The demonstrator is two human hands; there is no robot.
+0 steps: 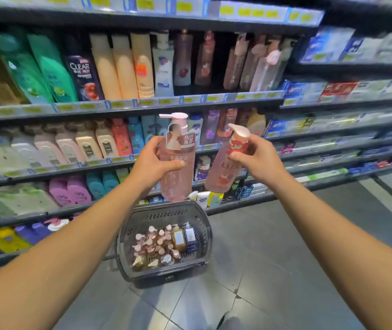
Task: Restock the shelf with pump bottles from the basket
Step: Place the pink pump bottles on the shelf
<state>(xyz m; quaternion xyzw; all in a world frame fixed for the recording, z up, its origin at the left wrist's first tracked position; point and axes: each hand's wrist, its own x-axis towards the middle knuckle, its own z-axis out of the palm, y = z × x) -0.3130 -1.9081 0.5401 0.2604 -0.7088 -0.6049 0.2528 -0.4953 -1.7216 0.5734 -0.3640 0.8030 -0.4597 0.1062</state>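
Note:
My left hand (pixel 153 160) grips a clear pink pump bottle (pixel 178 179) upright around its upper body, with its pink pump head pointing left. My right hand (pixel 255 158) holds a second pink pump bottle (pixel 221 172), tilted with its base toward the left, fingers curled round its neck just under the pump. Both bottles hang in the air in front of the shelves, above the dark grey basket (pixel 197 217) on the floor. The basket holds several more pump bottles, mostly pink, plus an amber one and a blue one. A row of similar pink pump bottles (pixel 257 65) stands on the upper shelf, right of centre.
Shelves (pixel 128 107) packed with shampoo and lotion bottles run across the left and centre. Boxed goods (pixel 340 91) fill the shelves at the right. A dark gap shows on the upper shelf between the pink bottles. Grey tiled floor (pixel 273 270) surrounds the basket.

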